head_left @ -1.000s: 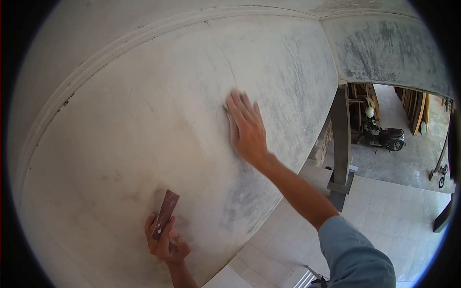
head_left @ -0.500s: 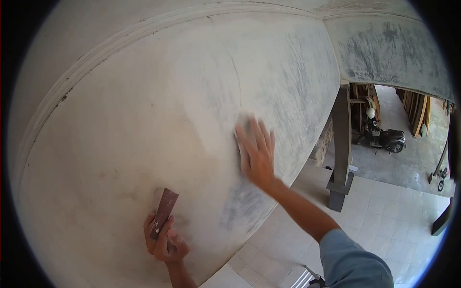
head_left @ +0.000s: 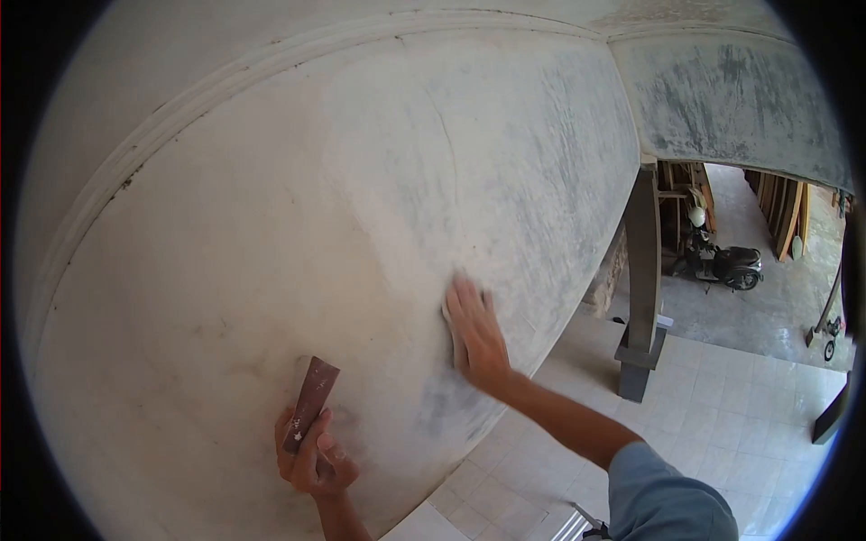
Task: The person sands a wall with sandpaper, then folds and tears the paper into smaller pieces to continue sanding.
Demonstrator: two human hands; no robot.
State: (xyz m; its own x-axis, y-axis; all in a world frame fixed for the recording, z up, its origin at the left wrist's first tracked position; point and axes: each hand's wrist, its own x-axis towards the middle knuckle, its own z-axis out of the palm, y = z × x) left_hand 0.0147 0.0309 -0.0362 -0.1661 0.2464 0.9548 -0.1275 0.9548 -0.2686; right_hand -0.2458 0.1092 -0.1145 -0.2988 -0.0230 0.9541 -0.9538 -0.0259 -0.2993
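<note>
My left hand (head_left: 316, 455), low and left of centre, has its fingers and thumb closed around a flat reddish-brown strip (head_left: 315, 397) with white specks on it. The strip looks like folded sandpaper and points up, tilted to the right. Further right, my right hand (head_left: 480, 341) lies flat against the pale wall (head_left: 244, 216), fingers stretched upward and fingertips smeared by motion. What its palm covers is hidden. Grey patches and a thin crack (head_left: 444, 126) mark the wall around and above this hand.
A moulding (head_left: 207, 86) curves along the wall's top. To the right, beyond its lower edge, stand a grey post (head_left: 642, 261) and a parked scooter (head_left: 726, 263). Light tiled floor (head_left: 722, 406) lies far below. Part of a metal ladder (head_left: 573, 523) shows at the bottom.
My right hand has slid down the wall, and its fingers are closer together. My left hand and the strip stay nearly in the same place.
</note>
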